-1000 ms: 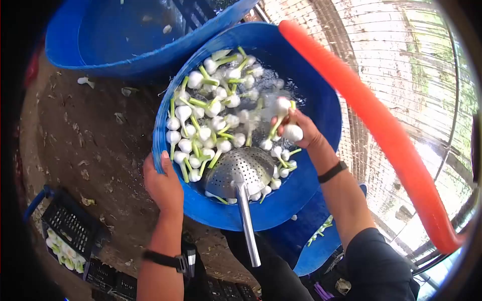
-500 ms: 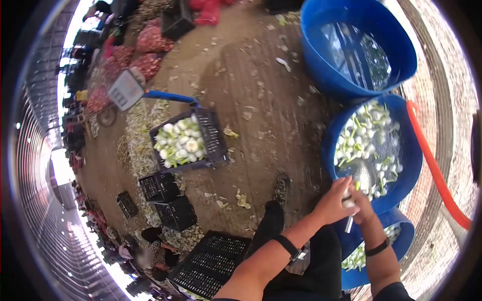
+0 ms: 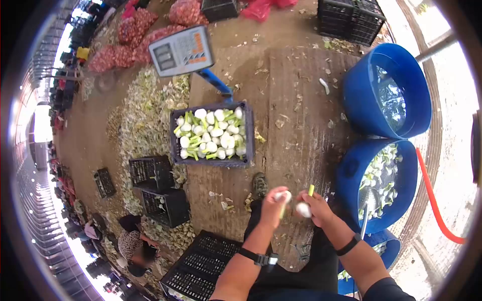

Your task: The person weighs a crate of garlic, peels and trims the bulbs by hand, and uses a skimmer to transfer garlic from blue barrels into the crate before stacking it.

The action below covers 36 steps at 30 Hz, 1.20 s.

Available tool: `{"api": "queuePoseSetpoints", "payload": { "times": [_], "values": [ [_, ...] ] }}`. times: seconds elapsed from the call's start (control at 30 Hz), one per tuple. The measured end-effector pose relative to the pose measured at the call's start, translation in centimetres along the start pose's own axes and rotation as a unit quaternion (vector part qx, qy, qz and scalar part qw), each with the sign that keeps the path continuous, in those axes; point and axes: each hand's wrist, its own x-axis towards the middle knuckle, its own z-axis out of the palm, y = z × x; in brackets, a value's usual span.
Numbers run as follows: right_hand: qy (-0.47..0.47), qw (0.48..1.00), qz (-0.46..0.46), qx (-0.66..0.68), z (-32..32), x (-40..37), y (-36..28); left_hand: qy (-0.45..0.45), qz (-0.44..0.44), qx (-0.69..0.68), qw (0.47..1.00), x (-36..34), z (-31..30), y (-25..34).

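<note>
My left hand (image 3: 273,205) is closed on a white bulb with a green stem, low in the middle of the view. Just to its right, my right hand (image 3: 315,206) grips another white bulb (image 3: 303,209), whose green stem sticks up. The two hands are apart. Ahead and to the left, a dark crate (image 3: 173,135) full of white bulbs (image 3: 216,132) stands by a scale display (image 3: 182,51) on a blue post. At the right, a blue tub (image 3: 346,173) holds water and floating bulbs, with a metal strainer (image 3: 369,198) leaning in it.
Another blue tub (image 3: 359,83) with water stands farther ahead, and a third (image 3: 394,251) nearer me. An orange hose (image 3: 432,200) runs at the right. Black crates (image 3: 206,263) stand at the lower left. A person (image 3: 131,243) sits beyond them. Red sacks lie at the back.
Both hands have moved left, away from the tub, and separated, each with a bulb. The strainer now rests in the tub. The view has turned toward the filled crate.
</note>
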Motion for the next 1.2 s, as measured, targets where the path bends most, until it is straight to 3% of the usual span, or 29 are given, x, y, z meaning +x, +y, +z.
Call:
{"api": "queuePoseSetpoints", "payload": {
  "times": [0.03,0.1,0.17,0.23,0.27,0.3,0.33,0.37,0.4,0.43,0.5,0.57,0.63,0.83,0.9,0.97,1.03,1.07,1.13,1.17,1.2],
  "values": [
    [0.028,0.998,-0.034,-0.035,2.2,2.0,0.6,0.042,0.018,0.014,0.999,1.4,-2.6,2.2],
    [0.052,0.997,-0.003,-0.049,7.6,6.0,0.4,0.129,0.05,0.062,0.988,5.0,-8.8,4.4],
    [0.05,0.995,-0.034,-0.074,11.8,11.2,1.5,0.188,0.069,0.174,0.964,7.6,-13.2,8.4],
    [0.041,0.997,-0.039,-0.043,16.3,16.1,1.9,0.19,0.22,0.364,0.885,11.9,-19.5,8.3],
    [0.059,0.99,-0.063,-0.114,18.3,18.8,1.9,0.19,0.213,0.357,0.89,13.2,-21.0,9.5],
    [0.077,0.976,-0.083,-0.184,19.7,21.3,1.9,0.17,0.256,0.405,0.861,14.3,-21.7,11.6],
    [0.134,0.924,-0.107,-0.343,20.2,23.8,1.7,0.149,0.297,0.451,0.828,15.3,-22.2,13.1],
    [0.185,0.842,-0.126,-0.491,20.7,25.7,2.0,0.148,0.289,0.445,0.835,16.2,-22.8,14.0],
    [0.29,0.748,-0.234,-0.549,22.1,25.6,2.7,0.138,0.272,0.467,0.83,17.5,-23.4,14.7],
    [0.292,0.743,-0.231,-0.556,22.8,25.6,2.2,0.128,0.256,0.487,0.825,18.6,-23.9,15.5],
    [0.163,0.685,-0.357,-0.614,24.0,26.1,1.2,0.118,0.264,0.488,0.823,20.2,-25.0,15.8],
    [0.111,0.689,-0.337,-0.632,25.0,27.8,1.2,0.113,0.273,0.489,0.821,21.1,-26.0,15.8],
    [0.031,0.613,-0.313,-0.724,26.2,29.4,1.2,0.116,0.289,0.502,0.807,21.6,-26.6,15.7],
    [0.018,0.521,-0.311,-0.795,28.7,32.1,0.2,0.141,0.276,0.472,0.825,21.2,-27.2,15.4],
    [0.062,0.581,-0.34,-0.737,28.1,30.8,-1.0,0.144,0.281,0.464,0.828,21.3,-26.7,15.5],
    [0.069,0.576,-0.371,-0.725,25.9,29.2,-2.8,0.145,0.304,0.453,0.825,21.7,-25.4,15.6],
    [0.071,0.851,-0.179,-0.488,23.4,27.2,-3.8,0.125,0.318,0.461,0.819,22.0,-23.9,16.1],
    [0.041,0.925,-0.118,-0.358,22.6,25.3,-4.6,0.093,0.346,0.513,0.78,22.7,-23.4,16.1],
    [0.055,0.947,-0.107,-0.297,22.1,22.6,-4.8,0.023,0.371,0.585,0.721,24.0,-22.8,15.3],
    [0.062,0.966,-0.091,-0.233,21.7,21.6,-4.7,0.015,0.375,0.582,0.721,24.4,-23.0,15.0],
    [0.051,0.972,-0.072,-0.22,21.2,20.8,-4.7,0.027,0.384,0.631,0.673,24.7,-23.4,14.9]
  ]
}}
